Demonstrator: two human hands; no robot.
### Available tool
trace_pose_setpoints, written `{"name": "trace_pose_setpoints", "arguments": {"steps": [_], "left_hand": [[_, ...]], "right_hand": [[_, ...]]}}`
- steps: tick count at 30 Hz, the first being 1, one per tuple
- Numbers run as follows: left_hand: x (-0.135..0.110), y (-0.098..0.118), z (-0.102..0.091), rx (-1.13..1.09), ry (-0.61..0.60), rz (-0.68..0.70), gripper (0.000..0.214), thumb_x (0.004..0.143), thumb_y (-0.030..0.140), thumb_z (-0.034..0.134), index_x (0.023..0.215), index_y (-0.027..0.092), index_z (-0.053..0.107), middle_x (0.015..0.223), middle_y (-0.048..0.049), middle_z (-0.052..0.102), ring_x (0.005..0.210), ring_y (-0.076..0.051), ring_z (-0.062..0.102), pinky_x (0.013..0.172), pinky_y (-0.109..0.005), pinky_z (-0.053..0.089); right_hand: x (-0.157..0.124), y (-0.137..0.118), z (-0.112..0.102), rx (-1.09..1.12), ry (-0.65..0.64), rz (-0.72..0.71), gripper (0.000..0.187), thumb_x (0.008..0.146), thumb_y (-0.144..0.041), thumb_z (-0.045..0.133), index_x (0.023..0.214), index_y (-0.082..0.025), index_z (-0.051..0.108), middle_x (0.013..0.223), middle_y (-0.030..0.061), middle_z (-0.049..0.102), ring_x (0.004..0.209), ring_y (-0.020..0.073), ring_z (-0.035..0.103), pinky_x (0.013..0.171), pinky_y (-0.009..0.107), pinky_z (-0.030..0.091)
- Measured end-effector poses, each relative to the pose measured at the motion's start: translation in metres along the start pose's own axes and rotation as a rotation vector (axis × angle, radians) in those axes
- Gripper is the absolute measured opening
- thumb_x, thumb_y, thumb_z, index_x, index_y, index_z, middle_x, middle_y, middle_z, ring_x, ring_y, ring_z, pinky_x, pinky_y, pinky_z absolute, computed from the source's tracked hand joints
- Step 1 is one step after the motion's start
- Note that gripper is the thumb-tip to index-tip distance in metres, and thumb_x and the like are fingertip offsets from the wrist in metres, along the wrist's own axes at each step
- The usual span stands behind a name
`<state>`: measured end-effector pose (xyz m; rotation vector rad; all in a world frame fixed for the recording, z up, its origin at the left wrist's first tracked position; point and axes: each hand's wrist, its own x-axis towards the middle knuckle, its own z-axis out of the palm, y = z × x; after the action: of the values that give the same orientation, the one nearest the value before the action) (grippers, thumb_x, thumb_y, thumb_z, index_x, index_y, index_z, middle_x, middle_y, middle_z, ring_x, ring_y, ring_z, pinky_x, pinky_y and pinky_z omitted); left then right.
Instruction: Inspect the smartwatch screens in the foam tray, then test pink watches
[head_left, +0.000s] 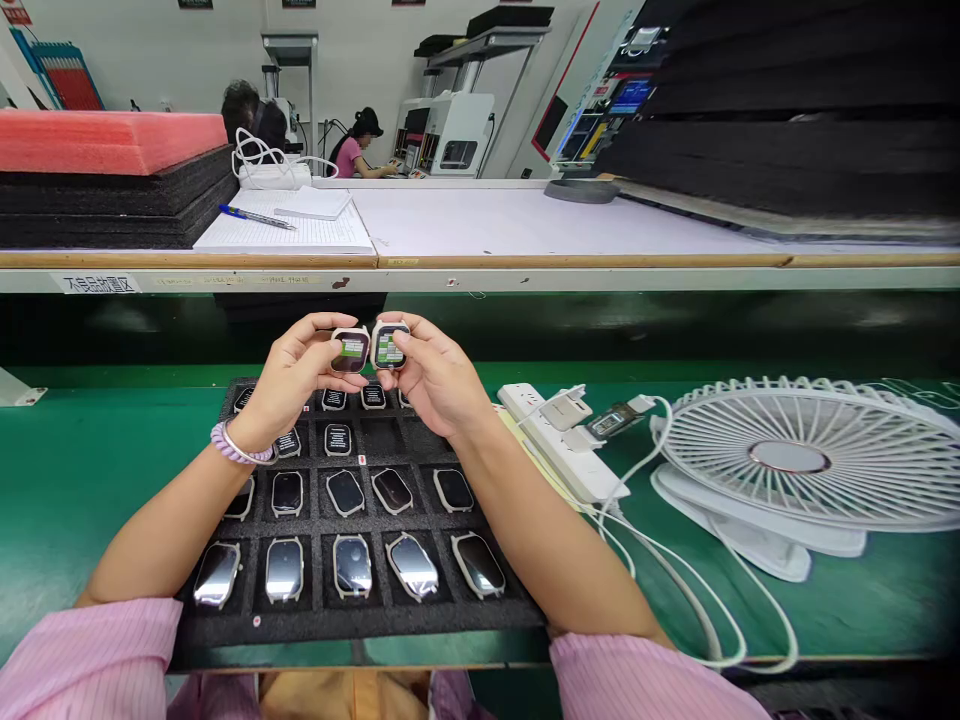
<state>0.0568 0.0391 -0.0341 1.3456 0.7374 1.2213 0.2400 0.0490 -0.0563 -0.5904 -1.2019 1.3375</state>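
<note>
My left hand [306,362] grips a smartwatch case [350,351] without a strap, its screen lit with green and white. Close beside it, a second smartwatch case [388,346] sits between the thumb and fingers of my right hand [433,372], its screen showing green and white blocks. Both are held up over the far edge of a black foam tray [360,625]. Rows of similar watch cases fill many of the tray's pockets; a few farther ones show white text, while the nearer ones, such as this watch [352,566], have dark, reflective screens. My forearms hide part of the tray.
A white power strip [562,450] with cables and a white fan [787,458] stand to the right. Above runs a shelf [480,225] with foam stacks, a notebook [285,235] and a pen [257,217]. Two people [361,145] are beyond it.
</note>
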Motion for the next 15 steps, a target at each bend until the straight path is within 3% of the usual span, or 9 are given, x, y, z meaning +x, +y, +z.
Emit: {"name": "trace_pose_setpoints", "arguments": {"steps": [15], "left_hand": [[-0.0003,0.0,0.0023,-0.007,-0.009,0.016,0.033,0.08,0.02,0.069,0.112,0.016,0.062,0.09,0.0024,0.071,0.064,-0.015,0.078,0.065,-0.024,0.069]], "right_hand": [[-0.0018,-0.0003,0.0017,-0.022,0.0,-0.028,0.048,0.072,-0.036,0.09,0.109,-0.022,0.062,0.089,-0.0022,0.062,0.063,0.0089,0.053,0.053,0.021,0.049]]}}
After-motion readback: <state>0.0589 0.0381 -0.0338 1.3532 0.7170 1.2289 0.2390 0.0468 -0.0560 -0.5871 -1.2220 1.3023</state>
